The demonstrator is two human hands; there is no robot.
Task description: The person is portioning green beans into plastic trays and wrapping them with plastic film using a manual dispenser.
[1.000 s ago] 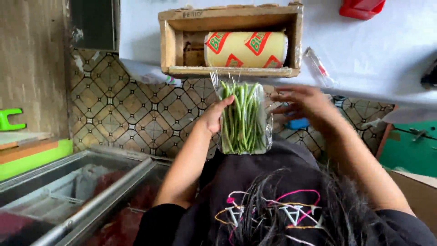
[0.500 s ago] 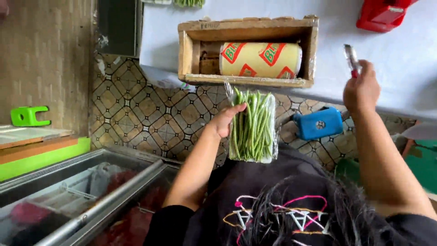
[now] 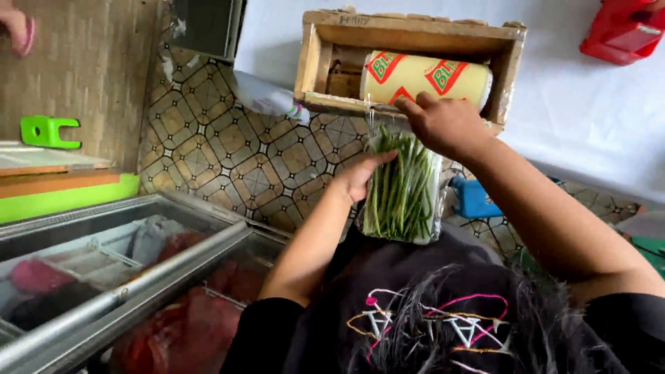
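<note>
Left hand (image 3: 360, 176): fingers closed along the left edge of a wrapped pack of green beans (image 3: 403, 190), holding it upright in the air against the dark shirt (image 3: 415, 291), just below the wooden box (image 3: 409, 31). Right hand (image 3: 440, 125): fingers curled together at the top of the same pack, pinching the clear film there, knuckles just under the front rail of the box; whether a small tool sits inside the grip cannot be told. Pack: long beans lying lengthwise, sealed in clear film, top end touching the right hand. Wooden box: open-fronted, resting on the white surface (image 3: 589, 111), holding a yellow roll of film (image 3: 426, 76) with red and green markings, lying on its side. Red object (image 3: 623, 31): on the white surface, far right, well apart from the hands. Blue object (image 3: 474, 197): on the patterned tile floor (image 3: 228, 159), beside the pack. Glass-topped freezer (image 3: 118, 270): lower left. Green plastic piece (image 3: 45, 131): left edge.
</note>
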